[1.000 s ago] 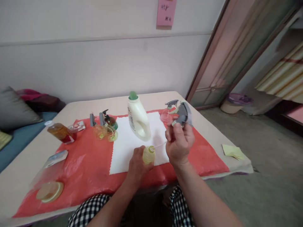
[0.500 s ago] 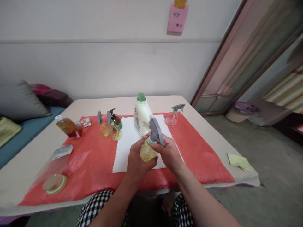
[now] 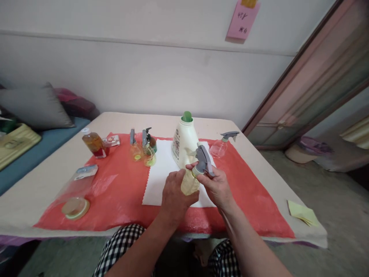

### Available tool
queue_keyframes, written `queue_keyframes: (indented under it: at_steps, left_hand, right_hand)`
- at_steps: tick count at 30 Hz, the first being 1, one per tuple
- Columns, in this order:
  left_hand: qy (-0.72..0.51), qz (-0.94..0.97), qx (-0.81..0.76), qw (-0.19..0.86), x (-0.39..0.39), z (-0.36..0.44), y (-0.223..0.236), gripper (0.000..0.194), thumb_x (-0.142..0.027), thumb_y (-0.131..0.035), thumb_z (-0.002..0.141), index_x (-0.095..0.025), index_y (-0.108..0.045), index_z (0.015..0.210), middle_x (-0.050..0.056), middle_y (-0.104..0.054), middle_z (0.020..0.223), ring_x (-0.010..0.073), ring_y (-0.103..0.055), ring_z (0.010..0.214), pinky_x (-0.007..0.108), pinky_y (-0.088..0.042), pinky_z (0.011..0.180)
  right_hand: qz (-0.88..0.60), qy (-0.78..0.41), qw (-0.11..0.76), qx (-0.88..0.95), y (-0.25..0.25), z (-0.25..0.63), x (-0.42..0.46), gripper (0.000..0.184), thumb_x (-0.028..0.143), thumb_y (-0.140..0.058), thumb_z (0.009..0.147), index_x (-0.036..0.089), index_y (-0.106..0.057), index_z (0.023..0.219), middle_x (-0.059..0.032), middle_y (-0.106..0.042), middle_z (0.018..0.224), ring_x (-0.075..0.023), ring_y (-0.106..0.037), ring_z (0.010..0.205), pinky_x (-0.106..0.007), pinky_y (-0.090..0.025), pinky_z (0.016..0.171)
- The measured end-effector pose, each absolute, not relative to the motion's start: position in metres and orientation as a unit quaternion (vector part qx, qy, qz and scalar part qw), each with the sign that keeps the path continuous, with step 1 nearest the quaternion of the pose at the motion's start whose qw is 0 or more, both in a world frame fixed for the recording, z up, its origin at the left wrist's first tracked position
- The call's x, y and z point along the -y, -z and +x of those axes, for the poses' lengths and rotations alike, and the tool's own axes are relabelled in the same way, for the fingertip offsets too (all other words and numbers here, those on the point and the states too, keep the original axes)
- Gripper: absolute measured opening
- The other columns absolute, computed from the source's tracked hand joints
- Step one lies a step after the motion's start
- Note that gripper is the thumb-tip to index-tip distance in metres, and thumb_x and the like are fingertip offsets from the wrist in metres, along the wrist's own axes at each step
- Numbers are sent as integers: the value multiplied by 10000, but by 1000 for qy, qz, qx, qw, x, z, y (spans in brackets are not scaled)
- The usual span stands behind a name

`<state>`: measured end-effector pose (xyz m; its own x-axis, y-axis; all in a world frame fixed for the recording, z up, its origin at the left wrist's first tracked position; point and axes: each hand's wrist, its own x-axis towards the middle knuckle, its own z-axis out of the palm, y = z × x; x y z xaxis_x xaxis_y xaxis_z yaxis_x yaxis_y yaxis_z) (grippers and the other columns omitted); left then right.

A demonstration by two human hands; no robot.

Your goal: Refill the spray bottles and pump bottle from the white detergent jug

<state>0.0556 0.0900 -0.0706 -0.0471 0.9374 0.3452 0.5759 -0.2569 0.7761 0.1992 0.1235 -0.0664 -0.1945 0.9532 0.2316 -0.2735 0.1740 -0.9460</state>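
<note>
A spray bottle (image 3: 190, 182) with pale yellow liquid and a grey trigger head is held in front of me, over the white cloth. Wrapped round its body is my left hand (image 3: 175, 192). My right hand (image 3: 215, 184) grips the collar below the grey spray head (image 3: 204, 159), fingers closed. Just behind stands a cream detergent jug (image 3: 186, 140) with a green piece in its mouth. To its right is a clear spray bottle (image 3: 219, 148) with a grey trigger.
Several spray bottles (image 3: 137, 151) stand left of the white cloth (image 3: 155, 184). An amber bottle (image 3: 95, 144), a clear plastic bag (image 3: 83, 179) and a round tape roll (image 3: 75, 208) lie further left. Yellow sticky notes (image 3: 302, 212) sit at the right table edge.
The view has shifted, so the table items appear displaced. Both hands still hold the yellow spray bottle, which now tilts more, its spray head leaning to the right.
</note>
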Motion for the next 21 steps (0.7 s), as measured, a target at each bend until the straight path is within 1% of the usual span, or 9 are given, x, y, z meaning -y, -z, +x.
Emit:
queue_keyframes:
  at_steps: [3,6,10,13,15,17,19,21]
  left_hand:
    - [-433,649,-580,234,-90,58,72,594,-177,-750,607,-208,-570,1172,59,-654,1068,274,-610,1029,445,-502,919]
    - [-427,642,-562,300,-89,60,70,635,-195,-763,612,-220,-581,1219,66,-654,1125,266,-617,1054,436,-498,946]
    - [-451,639,-452,429,-87,60,64,694,-184,-778,623,-268,-585,1284,45,-638,1295,244,-585,1194,391,-456,1046]
    - [-446,626,-379,516,-87,59,56,746,-163,-799,596,-298,-597,1302,7,-603,1387,237,-559,1255,355,-436,1077]
    - [-431,613,-374,547,-87,58,51,754,-170,-803,587,-306,-610,1303,-4,-630,1353,251,-585,1221,361,-468,1039]
    - [-412,599,-394,563,-89,56,48,709,-192,-797,591,-296,-639,1274,4,-694,1237,271,-631,1132,379,-518,959]
    - [-404,592,-413,562,-90,54,47,640,-218,-796,591,-280,-677,1217,15,-734,1115,284,-660,1043,394,-545,893]
    - [-408,599,-421,545,-90,52,48,615,-233,-801,586,-282,-687,1188,19,-736,1086,286,-661,1014,402,-545,883]
  right_hand:
    - [-311,-569,560,516,68,201,-124,310,364,-774,775,287,-731,1072,-31,-743,1095,-237,-662,1018,-397,-497,927]
    - [-309,-571,563,511,65,209,-123,321,380,-790,751,277,-739,1051,-39,-754,1060,-243,-674,1002,-398,-499,925]
    - [-286,-612,536,506,59,225,-122,359,414,-826,688,256,-752,1003,-65,-766,992,-288,-697,975,-443,-523,894]
    - [-265,-654,524,477,57,231,-121,383,436,-850,638,263,-754,966,-69,-771,946,-319,-694,1009,-511,-503,946]
    - [-265,-667,526,456,57,231,-121,396,450,-860,612,267,-750,946,-71,-771,932,-332,-681,1048,-545,-482,976]
    - [-278,-668,531,440,58,228,-120,412,468,-862,598,264,-746,937,-77,-769,921,-344,-670,1072,-569,-471,984]
    - [-296,-663,538,428,58,224,-119,420,480,-860,591,264,-743,932,-80,-768,912,-355,-664,1077,-589,-469,979]
    - [-308,-655,545,423,57,221,-119,419,490,-853,592,266,-743,929,-80,-767,912,-362,-663,1074,-599,-469,975]
